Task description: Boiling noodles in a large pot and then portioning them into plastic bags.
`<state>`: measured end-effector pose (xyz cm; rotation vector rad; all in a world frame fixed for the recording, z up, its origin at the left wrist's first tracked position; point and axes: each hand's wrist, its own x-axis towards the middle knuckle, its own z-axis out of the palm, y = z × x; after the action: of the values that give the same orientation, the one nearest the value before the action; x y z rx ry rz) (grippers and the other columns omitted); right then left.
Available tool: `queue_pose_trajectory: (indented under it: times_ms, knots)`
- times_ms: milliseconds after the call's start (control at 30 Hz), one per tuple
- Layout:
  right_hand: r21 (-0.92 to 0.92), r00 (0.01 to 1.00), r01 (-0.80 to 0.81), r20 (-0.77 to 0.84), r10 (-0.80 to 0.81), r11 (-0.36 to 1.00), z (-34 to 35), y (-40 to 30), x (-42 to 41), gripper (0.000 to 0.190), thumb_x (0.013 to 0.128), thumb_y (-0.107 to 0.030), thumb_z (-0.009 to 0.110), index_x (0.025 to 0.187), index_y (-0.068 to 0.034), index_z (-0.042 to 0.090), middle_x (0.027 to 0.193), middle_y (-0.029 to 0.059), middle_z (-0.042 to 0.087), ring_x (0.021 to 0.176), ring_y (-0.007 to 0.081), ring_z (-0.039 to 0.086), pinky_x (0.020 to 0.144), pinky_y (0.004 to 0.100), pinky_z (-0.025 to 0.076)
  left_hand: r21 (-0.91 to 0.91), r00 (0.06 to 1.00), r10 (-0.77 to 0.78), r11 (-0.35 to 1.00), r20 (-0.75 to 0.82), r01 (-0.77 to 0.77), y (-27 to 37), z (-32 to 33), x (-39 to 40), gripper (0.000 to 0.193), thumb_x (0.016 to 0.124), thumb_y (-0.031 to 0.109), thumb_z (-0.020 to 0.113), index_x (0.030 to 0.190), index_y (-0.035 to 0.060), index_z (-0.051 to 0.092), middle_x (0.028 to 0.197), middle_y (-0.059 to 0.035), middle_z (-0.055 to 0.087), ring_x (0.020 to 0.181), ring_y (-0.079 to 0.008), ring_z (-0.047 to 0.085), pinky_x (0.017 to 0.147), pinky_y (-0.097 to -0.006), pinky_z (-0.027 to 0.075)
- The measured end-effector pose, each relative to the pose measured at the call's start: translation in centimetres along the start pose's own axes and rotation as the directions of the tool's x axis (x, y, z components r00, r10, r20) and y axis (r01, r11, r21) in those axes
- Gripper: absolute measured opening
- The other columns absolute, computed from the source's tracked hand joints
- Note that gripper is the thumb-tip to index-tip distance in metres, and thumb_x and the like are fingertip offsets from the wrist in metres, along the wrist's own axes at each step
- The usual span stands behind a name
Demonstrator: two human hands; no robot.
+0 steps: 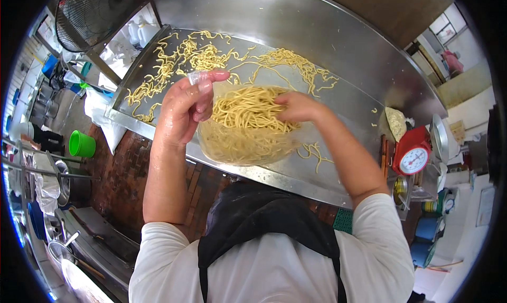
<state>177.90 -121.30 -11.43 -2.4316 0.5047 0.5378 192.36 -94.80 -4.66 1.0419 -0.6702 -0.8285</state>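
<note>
A clear plastic bag (249, 146) full of yellow noodles (249, 107) is in front of me, over the near edge of a stainless steel worktable (348, 93). My right hand (299, 107) has its fingers on the noodles at the bag's right side, some fingertips sunk among them. At the left side of the bag is my left hand (188, 99), wet, its index finger stretched out and wrapped in clear film or tape. Its lower fingers curl beside the bag's rim; whether they grip the plastic is hidden.
Loose noodles (206, 57) lie scattered across the far left of the worktable, with another heap (289, 61) behind the bag. On the right stand a red dial scale (412, 154) and a small filled bag (395, 123). A green bucket (82, 144) is on the brick floor.
</note>
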Motion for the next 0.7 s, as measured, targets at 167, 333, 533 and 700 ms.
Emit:
queue_pose_trajectory:
  times_ms: [167, 333, 533, 700]
  knots:
    - [-0.232, 0.991, 0.032, -0.122, -0.062, 0.972, -2.3, 2.7, -5.8, 0.042, 0.077, -0.029, 0.071, 0.115, -0.010, 0.070, 0.107, 0.0168, 0.070, 0.101, 0.0310, 0.066, 0.088, 0.0405, 0.051, -0.054, 0.994, -0.031, 0.998, 0.104, 0.037, -0.4, -1.0, -0.2, 0.044, 0.090, 0.022, 0.058, 0.124, -0.0074, 0.059, 0.061, 0.0058, 0.037, 0.050, -0.0045, 0.032, 0.047, -0.0211, 0.026]
    - [-0.495, 0.961, -0.275, -0.167, 0.220, 0.824, -1.2, -1.0, -8.2, 0.035, 0.082, -0.033, 0.063, 0.101, -0.005, 0.073, 0.098, 0.0190, 0.071, 0.094, 0.0343, 0.067, 0.083, 0.0459, 0.052, -0.145, 0.990, -0.018, 0.989, 0.138, 0.038, -1.6, -3.2, -1.0, 0.052, 0.091, 0.028, 0.056, 0.127, -0.0086, 0.056, 0.061, 0.0039, 0.040, 0.048, -0.0048, 0.033, 0.047, -0.0207, 0.025]
    - [-0.538, 0.947, -0.322, -0.174, 0.272, 0.779, -1.3, -3.3, -8.9, 0.041, 0.084, -0.038, 0.057, 0.085, 0.000, 0.073, 0.087, 0.0196, 0.071, 0.084, 0.0366, 0.068, 0.077, 0.0477, 0.053, -0.193, 0.986, 0.002, 0.981, 0.169, 0.031, -2.3, -4.9, -2.8, 0.057, 0.090, 0.033, 0.059, 0.128, -0.0089, 0.055, 0.062, 0.0029, 0.043, 0.048, -0.0051, 0.034, 0.047, -0.0208, 0.026]
    - [-0.510, 0.965, -0.261, -0.138, 0.221, 0.820, -0.9, -4.7, -9.1, 0.039, 0.085, -0.039, 0.057, 0.083, -0.004, 0.073, 0.082, 0.0180, 0.070, 0.080, 0.0372, 0.067, 0.073, 0.0489, 0.052, 0.054, 0.969, -0.176, 0.984, 0.172, 0.169, -3.1, -3.5, -3.7, 0.063, 0.081, 0.026, 0.070, 0.135, -0.0020, 0.053, 0.069, 0.0016, 0.056, 0.058, -0.0057, 0.050, 0.053, -0.0197, 0.038]
